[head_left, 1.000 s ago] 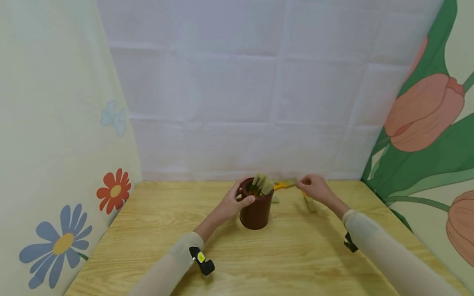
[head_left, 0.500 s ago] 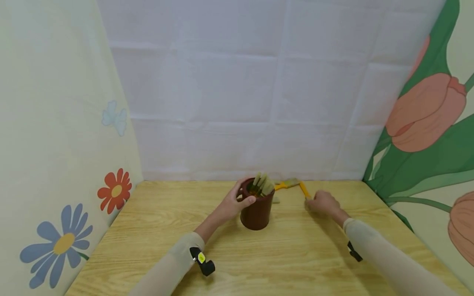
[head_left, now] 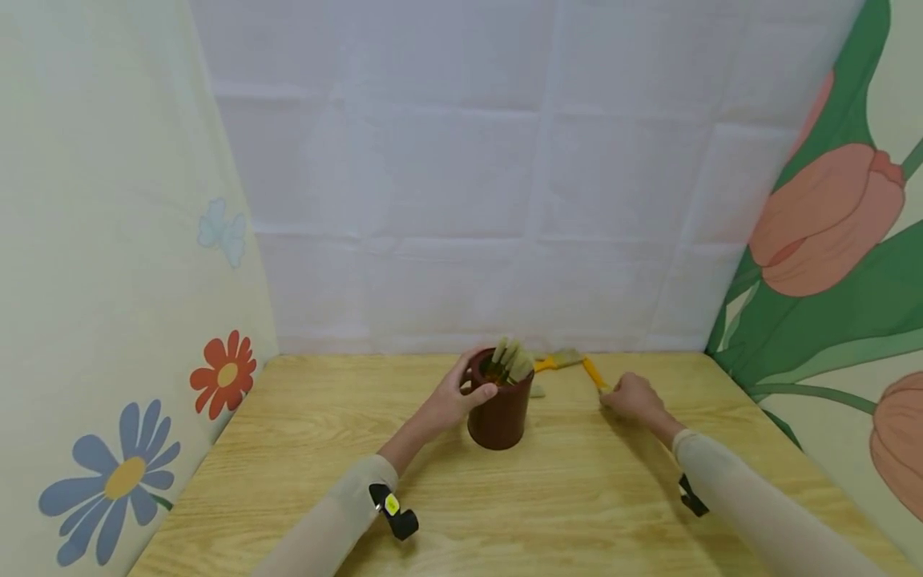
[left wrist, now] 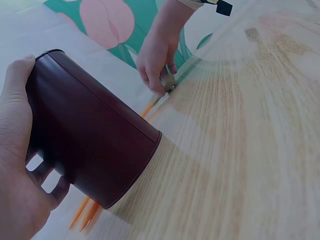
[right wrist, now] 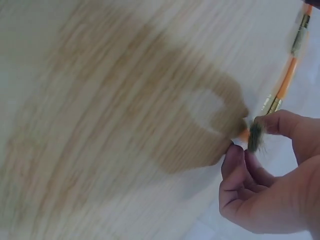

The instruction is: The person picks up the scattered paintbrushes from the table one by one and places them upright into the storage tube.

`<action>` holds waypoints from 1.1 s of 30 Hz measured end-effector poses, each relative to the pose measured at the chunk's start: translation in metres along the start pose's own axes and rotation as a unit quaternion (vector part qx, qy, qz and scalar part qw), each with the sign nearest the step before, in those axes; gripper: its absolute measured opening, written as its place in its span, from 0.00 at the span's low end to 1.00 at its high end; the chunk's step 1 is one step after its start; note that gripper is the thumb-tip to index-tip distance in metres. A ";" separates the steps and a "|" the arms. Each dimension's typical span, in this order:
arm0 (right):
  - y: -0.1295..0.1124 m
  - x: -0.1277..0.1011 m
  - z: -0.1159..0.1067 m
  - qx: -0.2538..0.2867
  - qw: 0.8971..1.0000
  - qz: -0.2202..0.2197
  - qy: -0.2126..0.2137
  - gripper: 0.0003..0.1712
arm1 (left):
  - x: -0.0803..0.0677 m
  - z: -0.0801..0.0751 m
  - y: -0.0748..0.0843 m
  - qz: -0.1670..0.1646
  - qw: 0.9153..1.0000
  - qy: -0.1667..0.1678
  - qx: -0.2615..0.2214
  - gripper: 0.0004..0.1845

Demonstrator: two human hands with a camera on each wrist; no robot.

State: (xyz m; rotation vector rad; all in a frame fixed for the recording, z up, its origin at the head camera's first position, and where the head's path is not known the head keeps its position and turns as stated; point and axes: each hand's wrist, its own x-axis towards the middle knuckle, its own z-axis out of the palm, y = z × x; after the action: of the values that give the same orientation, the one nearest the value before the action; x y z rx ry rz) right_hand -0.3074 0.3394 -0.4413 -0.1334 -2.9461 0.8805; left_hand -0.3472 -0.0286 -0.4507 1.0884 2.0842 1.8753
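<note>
Brush cup (head_left: 499,413) on wood tbl (head_left: 548,497).

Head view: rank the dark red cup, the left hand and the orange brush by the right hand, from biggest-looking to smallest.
1. dark red cup
2. left hand, a bit smaller than the cup, though part of it wraps behind the rim
3. orange brush, a thin stick, partly hidden by the right hand

Wooden table (head_left: 303,449); white backdrop (head_left: 461,200); flower-printed side walls (head_left: 108,280).

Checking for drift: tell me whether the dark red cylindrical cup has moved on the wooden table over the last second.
No. The dark red cylindrical cup keeps its place against the table's back edge.
</note>
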 end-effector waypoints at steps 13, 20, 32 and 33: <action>0.003 -0.001 -0.021 0.092 0.992 0.013 0.081 0.21 | 0.003 0.000 -0.001 -0.013 1.000 -0.001 -0.006 0.36; -0.003 0.005 -0.034 0.129 0.982 -0.007 0.140 0.15 | 0.005 0.001 -0.002 -0.006 1.000 -0.002 -0.003 0.35; -0.046 -0.008 -0.064 0.150 0.970 -0.053 0.182 0.20 | 0.007 -0.001 -0.005 0.004 1.000 0.001 0.004 0.34; -0.051 -0.009 -0.066 0.159 0.969 -0.058 0.182 0.20 | 0.007 -0.001 -0.005 0.003 1.000 0.001 0.005 0.34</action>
State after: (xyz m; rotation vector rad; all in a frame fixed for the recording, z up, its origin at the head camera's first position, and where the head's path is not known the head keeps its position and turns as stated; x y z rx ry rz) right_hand -0.2959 0.3316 -0.3584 -0.0916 -2.4171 1.1539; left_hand -0.3547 -0.0253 -0.4529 1.0963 2.0971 1.8707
